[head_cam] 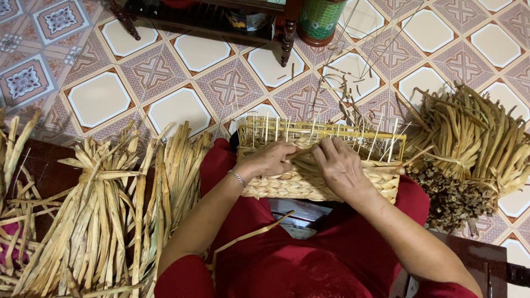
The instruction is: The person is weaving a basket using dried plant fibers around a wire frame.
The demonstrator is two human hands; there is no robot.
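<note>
Head view | half-woven basket [309,182] on the lap, uprights bare along the top | left hand [270,160] and right hand [339,165] both pinched shut on a dried strand [301,154] | step looks like weaving a row; next calls for threading between uprights [331,132] | dried leaf bundles left [105,215] and right [475,149], well apart, nothing blocking.

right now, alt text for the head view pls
Seen from above, two hands work a straw strand into a half-woven basket on a red-clothed lap, left hand and right hand pinching it at the rim. Bundles of dried straw lie left and right on a tiled floor.
</note>
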